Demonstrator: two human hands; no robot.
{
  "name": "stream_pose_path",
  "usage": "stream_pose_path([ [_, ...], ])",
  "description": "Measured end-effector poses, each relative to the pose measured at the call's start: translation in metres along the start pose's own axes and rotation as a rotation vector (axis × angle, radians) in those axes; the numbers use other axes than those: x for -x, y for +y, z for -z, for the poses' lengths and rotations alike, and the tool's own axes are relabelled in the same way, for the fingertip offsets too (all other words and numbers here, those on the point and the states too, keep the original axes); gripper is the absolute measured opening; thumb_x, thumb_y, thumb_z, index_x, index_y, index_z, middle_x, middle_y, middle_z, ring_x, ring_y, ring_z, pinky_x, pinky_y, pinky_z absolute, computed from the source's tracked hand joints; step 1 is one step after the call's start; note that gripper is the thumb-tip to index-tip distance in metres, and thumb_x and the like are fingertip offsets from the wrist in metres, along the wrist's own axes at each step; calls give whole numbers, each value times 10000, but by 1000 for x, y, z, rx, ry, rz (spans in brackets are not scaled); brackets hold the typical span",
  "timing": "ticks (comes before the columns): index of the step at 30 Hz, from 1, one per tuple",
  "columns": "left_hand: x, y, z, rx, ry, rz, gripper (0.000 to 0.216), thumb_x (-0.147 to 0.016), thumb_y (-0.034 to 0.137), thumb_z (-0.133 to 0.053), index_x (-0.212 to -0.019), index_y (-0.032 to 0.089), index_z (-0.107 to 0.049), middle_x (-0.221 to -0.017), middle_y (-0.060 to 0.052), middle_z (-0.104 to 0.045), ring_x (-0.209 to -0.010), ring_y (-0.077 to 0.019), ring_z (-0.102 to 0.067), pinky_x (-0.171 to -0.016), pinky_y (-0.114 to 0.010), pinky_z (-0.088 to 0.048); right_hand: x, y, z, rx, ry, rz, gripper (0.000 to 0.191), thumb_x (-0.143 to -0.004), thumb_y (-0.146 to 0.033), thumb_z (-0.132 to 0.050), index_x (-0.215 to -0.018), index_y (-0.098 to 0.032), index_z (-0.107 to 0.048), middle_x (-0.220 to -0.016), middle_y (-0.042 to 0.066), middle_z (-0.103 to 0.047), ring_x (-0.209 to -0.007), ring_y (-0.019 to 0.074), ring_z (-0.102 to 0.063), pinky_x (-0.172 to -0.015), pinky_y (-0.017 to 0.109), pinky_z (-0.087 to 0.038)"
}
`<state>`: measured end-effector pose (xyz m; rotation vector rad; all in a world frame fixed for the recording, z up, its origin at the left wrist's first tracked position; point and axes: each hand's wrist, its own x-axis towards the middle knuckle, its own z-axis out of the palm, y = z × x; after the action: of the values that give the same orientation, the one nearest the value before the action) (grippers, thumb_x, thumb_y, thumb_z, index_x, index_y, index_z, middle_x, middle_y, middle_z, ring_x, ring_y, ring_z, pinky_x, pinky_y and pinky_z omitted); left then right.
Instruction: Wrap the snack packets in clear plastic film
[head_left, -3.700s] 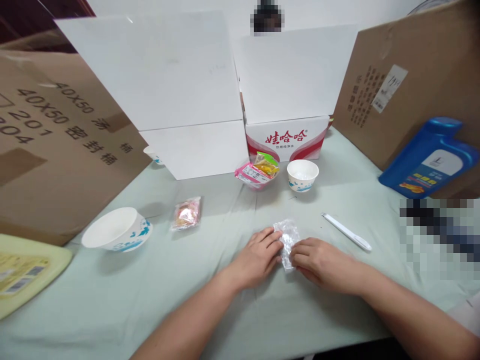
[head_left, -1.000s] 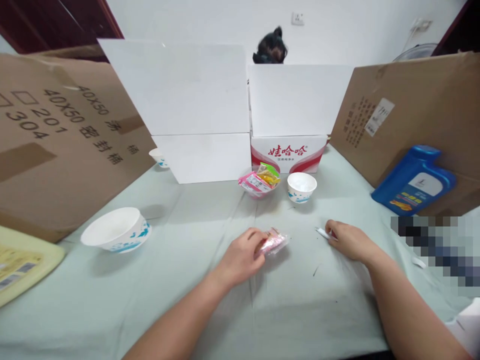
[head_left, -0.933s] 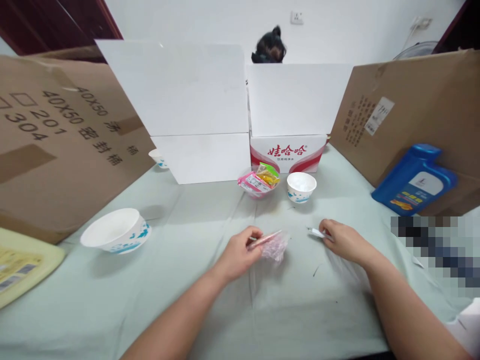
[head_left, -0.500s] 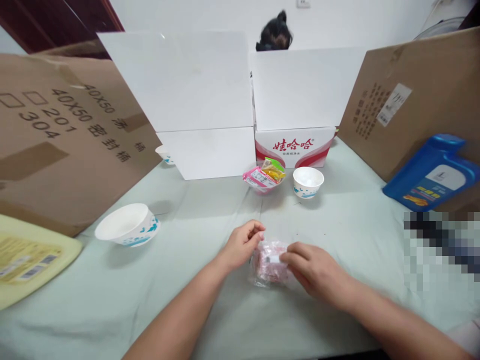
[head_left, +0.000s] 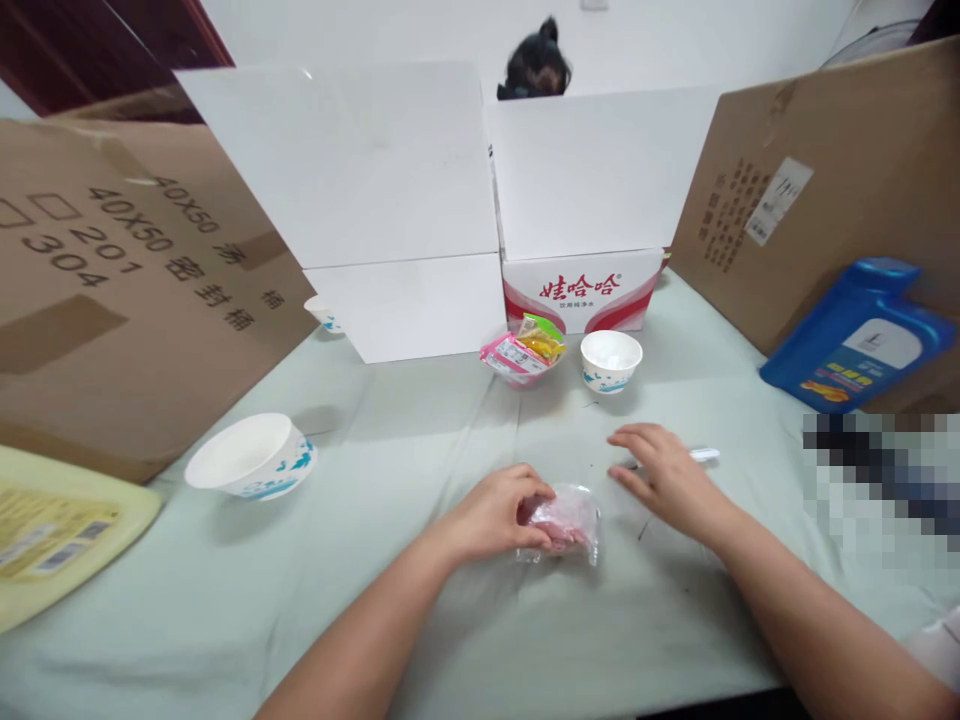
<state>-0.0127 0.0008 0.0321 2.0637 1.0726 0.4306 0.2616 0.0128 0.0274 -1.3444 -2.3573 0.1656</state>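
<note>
A clear plastic packet with pink contents [head_left: 566, 525] lies on the cloth in front of me. My left hand [head_left: 502, 515] is closed on its left side, fingers on top and thumb at the near edge. To the right of the packet, my right hand [head_left: 667, 480] is open above the cloth, thumb and fingers apart, with nothing visible between them. A slim white object [head_left: 705, 456] sticks out from behind that hand; its other part is hidden and I cannot tell its kind.
Farther off stand a bowl of colourful packets [head_left: 523, 360] and a white paper bowl [head_left: 611, 362]. Another paper bowl [head_left: 255, 457] sits left, near a yellow bottle [head_left: 67, 530]. A blue bottle [head_left: 862, 340], cardboard boxes [head_left: 810, 130] and white panels [head_left: 345, 165] surround the table; a person's head shows behind.
My right hand has left the packet, moving right and away from me, and opened. The left hand has moved onto the packet and gripped it. The slim white object now shows by the right hand.
</note>
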Motion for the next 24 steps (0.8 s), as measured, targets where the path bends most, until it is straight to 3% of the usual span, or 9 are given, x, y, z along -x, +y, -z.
stream_pose_path([
  [2,0,0,-3,16,45,-29,270,-699,251,-760,-960,210,-707,-961,-39,-610,-800,-158,-590,-711,-262,-474,0,-20,-12,-178,-43,141,459,-846,-411,-607,-1240,-186,-534,-1252,163,-589,-1161,281,-545,-942,430,-460],
  [5,-1,-2,-2,123,191,-46,73,-776,215,-648,-812,185,-703,-875,-37,-632,-732,-136,-581,-669,-248,-456,1,-33,-20,-281,-135,207,273,-870,-343,-562,-1096,-197,-604,-1055,115,-675,-980,238,-627,-837,373,-500],
  [9,0,-11,13,243,385,11,127,-777,283,-626,-739,164,-652,-766,-36,-633,-692,-142,-566,-637,-251,-436,-2,-16,-14,-292,109,35,209,-925,-252,-422,-904,-208,-625,-883,74,-691,-862,206,-641,-791,339,-496],
  [13,3,-27,30,335,394,158,136,-739,286,-612,-806,179,-558,-688,13,-578,-621,-129,-538,-589,-236,-426,-6,7,-8,-261,261,-202,193,-894,-291,-434,-962,-212,-597,-955,81,-692,-896,224,-643,-787,347,-502],
  [16,5,-36,37,87,428,319,131,-708,188,-570,-835,197,-539,-703,16,-591,-639,-147,-556,-619,-254,-433,-8,18,-7,-211,229,-341,237,-828,-221,-440,-1023,-213,-575,-1006,76,-689,-913,233,-643,-790,366,-506],
  [18,6,-35,39,-162,578,401,157,-712,145,-533,-855,206,-547,-744,1,-601,-668,-166,-567,-642,-273,-432,-7,21,-4,-136,313,-336,253,-807,-191,-428,-1009,-206,-579,-1016,94,-678,-971,255,-624,-858,412,-488],
  [21,10,-22,34,-356,857,265,141,-772,152,-485,-881,211,-551,-825,-25,-597,-703,-169,-571,-668,-286,-444,-4,15,2,-84,545,-228,229,-839,-198,-424,-995,-213,-590,-1028,125,-653,-1040,285,-587,-934,471,-447],
  [22,12,-16,30,-367,890,157,112,-797,166,-475,-866,211,-552,-817,-24,-593,-697,-162,-567,-667,-281,-448,-3,11,3,-108,575,-170,217,-854,-206,-429,-999,-223,-591,-1012,123,-652,-1026,285,-591,-922,472,-455],
  [24,14,-5,21,-350,794,-59,96,-841,194,-467,-837,212,-562,-764,-14,-595,-677,-149,-564,-662,-265,-457,-1,1,2,-181,500,-8,199,-880,-220,-442,-1009,-244,-592,-970,106,-661,-975,270,-613,-878,452,-485],
])
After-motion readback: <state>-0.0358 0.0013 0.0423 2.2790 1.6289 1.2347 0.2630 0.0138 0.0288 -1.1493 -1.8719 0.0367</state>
